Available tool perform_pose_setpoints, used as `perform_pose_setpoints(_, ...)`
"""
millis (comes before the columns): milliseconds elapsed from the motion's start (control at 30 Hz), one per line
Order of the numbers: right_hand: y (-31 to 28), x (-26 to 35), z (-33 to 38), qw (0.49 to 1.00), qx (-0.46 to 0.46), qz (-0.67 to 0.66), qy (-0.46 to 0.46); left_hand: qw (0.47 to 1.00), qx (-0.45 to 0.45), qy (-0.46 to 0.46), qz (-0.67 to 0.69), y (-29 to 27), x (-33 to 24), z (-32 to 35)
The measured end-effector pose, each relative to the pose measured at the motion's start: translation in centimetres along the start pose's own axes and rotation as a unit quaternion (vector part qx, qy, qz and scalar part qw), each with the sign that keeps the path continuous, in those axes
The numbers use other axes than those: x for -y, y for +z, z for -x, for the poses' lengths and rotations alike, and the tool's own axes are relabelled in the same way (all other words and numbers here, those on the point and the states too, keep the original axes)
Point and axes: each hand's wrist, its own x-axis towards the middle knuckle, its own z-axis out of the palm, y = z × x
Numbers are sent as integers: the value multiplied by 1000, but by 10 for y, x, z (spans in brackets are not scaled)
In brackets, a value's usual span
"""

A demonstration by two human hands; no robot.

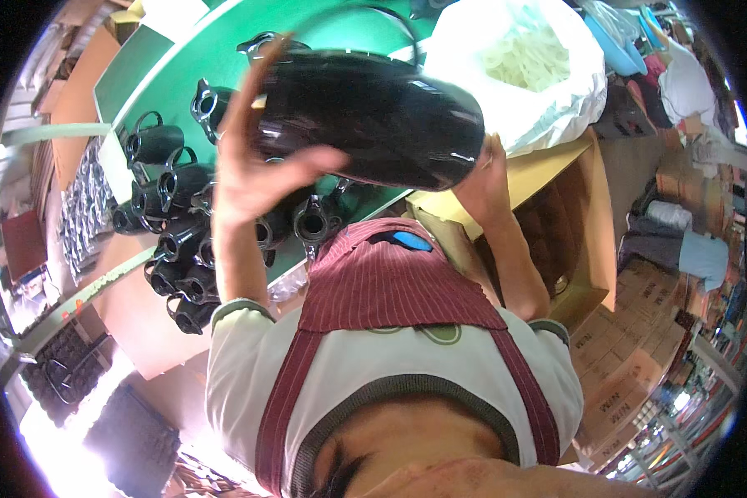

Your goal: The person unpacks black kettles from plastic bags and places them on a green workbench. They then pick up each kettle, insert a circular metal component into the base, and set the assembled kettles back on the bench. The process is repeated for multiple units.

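A glossy black jug [373, 120] with a curved handle lies sideways across the front of me, raised above the green table. My left hand [257, 178] is closed round its left end, thumb along the lower side; the fingers are somewhat blurred. At the rounded right end, my right hand [483, 183] grips the jug, with its fingers partly hidden behind it. Several similar black jugs [178, 245] with handles lie grouped on the left, below and beyond my left hand. One with its round opening toward me [311, 220] is close under that hand.
On the green table [216, 33] stands a white plastic bag [448, 50] holding pale translucent pieces. An open cardboard box [598, 207] with brown dividers is by my right forearm. Stacked cartons [631, 349] stand to the right. A pale metal rail [58, 130] runs at the left.
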Motion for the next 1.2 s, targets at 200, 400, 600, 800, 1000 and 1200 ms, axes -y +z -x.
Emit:
perform_pose_setpoints(200, -28, -1, 15, 639, 61, 711, -286, 972, 180, 78, -130, 30, 2, -7)
perform_pose_setpoints(400, -58, 0, 17, 657, 111, 697, -263, 970, 179, 105, -125, 35, -6, -14)
perform_pose_setpoints(600, -49, 4, 5, 957, 85, 232, -150, 969, 186, 106, -124, 34, -12, -14)
perform_pose_setpoints(800, -32, 5, 0, 987, 103, 15, -119, 966, 138, 163, -144, 29, -1, -15)
perform_pose_setpoints(1000, -50, 23, -25, 978, 34, 77, -191, 981, 61, 153, -105, 17, 37, -26)
perform_pose_setpoints(1200, 53, 45, -84, 809, -1, 472, -351, 995, -98, -22, 24, -4, 132, -64)
